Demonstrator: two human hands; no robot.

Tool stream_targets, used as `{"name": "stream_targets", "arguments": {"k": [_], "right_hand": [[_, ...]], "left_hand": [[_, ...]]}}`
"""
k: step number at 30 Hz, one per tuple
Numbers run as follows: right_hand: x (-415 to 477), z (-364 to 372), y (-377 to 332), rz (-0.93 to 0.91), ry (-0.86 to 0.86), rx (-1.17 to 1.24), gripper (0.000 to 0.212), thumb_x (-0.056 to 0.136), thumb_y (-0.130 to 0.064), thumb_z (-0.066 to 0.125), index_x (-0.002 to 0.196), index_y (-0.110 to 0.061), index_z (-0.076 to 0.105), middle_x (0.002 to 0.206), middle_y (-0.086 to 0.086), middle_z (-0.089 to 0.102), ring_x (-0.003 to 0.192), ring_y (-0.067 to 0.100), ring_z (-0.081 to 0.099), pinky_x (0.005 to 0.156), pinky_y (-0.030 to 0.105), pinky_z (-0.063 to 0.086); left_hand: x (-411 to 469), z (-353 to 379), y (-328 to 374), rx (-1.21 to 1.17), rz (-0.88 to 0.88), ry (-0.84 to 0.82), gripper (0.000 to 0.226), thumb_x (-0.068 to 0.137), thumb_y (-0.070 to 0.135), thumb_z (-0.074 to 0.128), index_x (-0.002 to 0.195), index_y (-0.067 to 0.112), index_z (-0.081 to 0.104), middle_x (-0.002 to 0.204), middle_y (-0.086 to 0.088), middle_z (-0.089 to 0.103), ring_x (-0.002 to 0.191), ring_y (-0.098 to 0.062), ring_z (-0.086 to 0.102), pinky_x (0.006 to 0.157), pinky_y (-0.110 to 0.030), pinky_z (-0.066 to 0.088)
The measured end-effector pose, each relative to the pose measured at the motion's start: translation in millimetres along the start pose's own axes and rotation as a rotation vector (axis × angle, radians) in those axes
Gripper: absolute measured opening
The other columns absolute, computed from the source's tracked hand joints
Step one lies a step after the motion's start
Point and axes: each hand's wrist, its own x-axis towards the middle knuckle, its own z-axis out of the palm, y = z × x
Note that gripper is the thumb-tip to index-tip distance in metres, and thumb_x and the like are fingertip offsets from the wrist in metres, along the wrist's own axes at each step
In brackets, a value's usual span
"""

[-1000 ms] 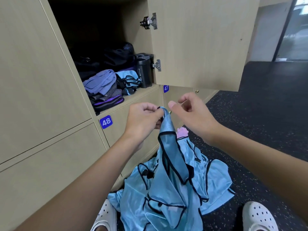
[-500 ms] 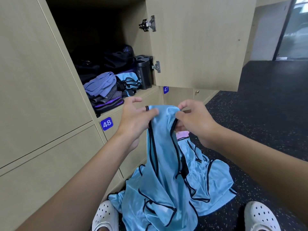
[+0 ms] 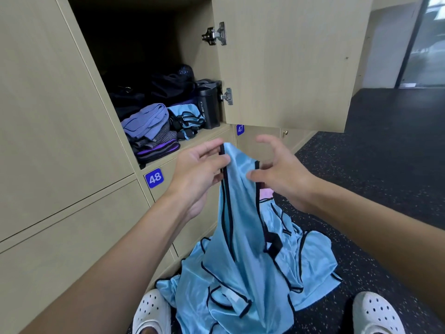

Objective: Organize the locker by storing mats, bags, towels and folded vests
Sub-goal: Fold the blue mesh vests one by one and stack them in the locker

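Observation:
A light blue vest (image 3: pixel 238 201) with black trim hangs between my hands in front of the open locker (image 3: pixel 134 56). My left hand (image 3: pixel 199 169) pinches its black-edged top at the left. My right hand (image 3: pixel 281 172) holds the top at the right, thumb on the fabric and index finger lifted. The vest's lower part drapes onto a heap of more blue vests (image 3: pixel 313 268) on the floor. Inside the locker lie a folded blue vest (image 3: pixel 185 114), purple towels (image 3: pixel 147 121) and black bags (image 3: pixel 168 88).
A black sport bottle (image 3: pixel 209 109) stands at the locker's right front corner. The locker door (image 3: pixel 289 63) hangs open to the right above my right hand. Something pink (image 3: pixel 266 195) shows behind the vest. My white shoes (image 3: pixel 151 312) (image 3: pixel 378 314) flank the heap on dark speckled floor.
The bunched strap in my left hand has been spread out. My right hand came in, took the other side, and both hands moved slightly apart.

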Motion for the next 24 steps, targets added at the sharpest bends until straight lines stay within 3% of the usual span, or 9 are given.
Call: {"name": "stream_targets", "arguments": {"k": [3,6,9,12,15,16,19,22,24], "right_hand": [[2.2,1.5,-5.8,-0.039,0.096,0.070,0.036,0.093,0.005,0.050,0.106,-0.028,0.057,0.105,0.025,0.063,0.081,0.027,0.055,0.082,0.049,0.053],[5.3,-4.5,-9.1,-0.071,0.182,0.068,0.028,0.096,0.000,0.046,0.093,-0.018,0.067,0.086,0.010,0.059,0.076,0.019,0.051,0.074,0.036,0.049],[5.1,-14.2,-11.8,-0.092,0.092,-0.004,0.017,0.093,-0.011,0.063,0.110,-0.006,0.067,0.099,0.003,0.062,0.092,0.012,0.056,0.086,0.025,0.043],[5.3,-18.1,-8.9,-0.079,-0.015,-0.274,0.049,0.086,-0.014,0.074,0.132,-0.009,0.057,0.121,0.001,0.059,0.109,0.014,0.057,0.090,0.022,0.041],[5.6,-15.8,-9.5,-0.180,0.015,-0.381,0.011,0.092,-0.016,0.067,0.099,-0.008,0.071,0.084,0.001,0.060,0.074,0.012,0.053,0.064,0.018,0.039],[5.7,-14.7,-9.3,-0.208,0.031,-0.425,0.012,0.095,-0.017,0.063,0.089,-0.010,0.070,0.078,0.001,0.056,0.066,0.010,0.049,0.061,0.019,0.038],[7.9,-15.9,-3.2,-0.304,0.122,-0.610,0.019,0.097,-0.016,0.055,0.079,-0.021,0.058,0.103,0.000,0.045,0.098,0.012,0.047,0.086,0.025,0.034],[3.5,-21.9,-2.5,-0.334,0.011,-0.591,0.002,0.098,-0.021,0.056,0.095,-0.021,0.055,0.120,-0.004,0.048,0.106,0.011,0.050,0.090,0.028,0.033],[-1.3,-22.5,-3.8,-0.263,-0.183,-0.439,0.037,0.092,-0.032,0.065,0.125,-0.025,0.050,0.126,-0.011,0.052,0.087,-0.008,0.050,0.086,0.025,0.036]], "left_hand": [[-3.2,0.9,-8.6,0.061,-0.028,-0.093,0.075,0.086,-0.007,0.069,0.146,0.032,0.046,0.139,0.016,0.053,0.099,-0.008,0.070,0.077,-0.032,0.057],[-3.6,3.0,-14.2,0.069,-0.043,-0.082,0.061,0.085,-0.013,0.066,0.137,0.017,0.056,0.116,0.015,0.069,0.089,-0.008,0.071,0.074,-0.028,0.057],[2.1,2.4,-13.0,0.042,-0.048,-0.050,0.050,0.082,-0.014,0.069,0.126,0.009,0.064,0.131,-0.005,0.062,0.104,-0.021,0.071,0.088,-0.033,0.057],[2.1,4.2,-11.8,0.058,-0.039,-0.022,0.043,0.076,-0.008,0.075,0.114,0.008,0.067,0.121,-0.014,0.068,0.112,-0.029,0.067,0.103,-0.042,0.051],[-2.1,9.2,-12.7,0.097,-0.024,-0.024,0.030,0.083,-0.011,0.069,0.104,0.011,0.069,0.109,-0.017,0.072,0.109,-0.031,0.068,0.102,-0.040,0.052],[-2.7,10.2,-13.5,0.104,-0.020,-0.022,0.028,0.084,-0.011,0.068,0.101,0.012,0.069,0.108,-0.018,0.072,0.108,-0.031,0.068,0.101,-0.039,0.052],[-2.6,9.2,-15.6,0.162,0.024,-0.015,0.027,0.085,-0.007,0.069,0.094,0.018,0.071,0.102,-0.014,0.074,0.100,-0.025,0.070,0.096,-0.034,0.055],[-4.6,8.7,-13.4,0.199,0.083,-0.019,0.025,0.085,-0.005,0.071,0.092,0.020,0.072,0.092,-0.009,0.074,0.086,-0.015,0.069,0.085,-0.026,0.056],[-5.4,8.3,-9.6,0.201,0.118,-0.012,0.023,0.085,-0.003,0.073,0.092,0.019,0.072,0.089,-0.007,0.073,0.083,-0.013,0.069,0.082,-0.023,0.056]]}}
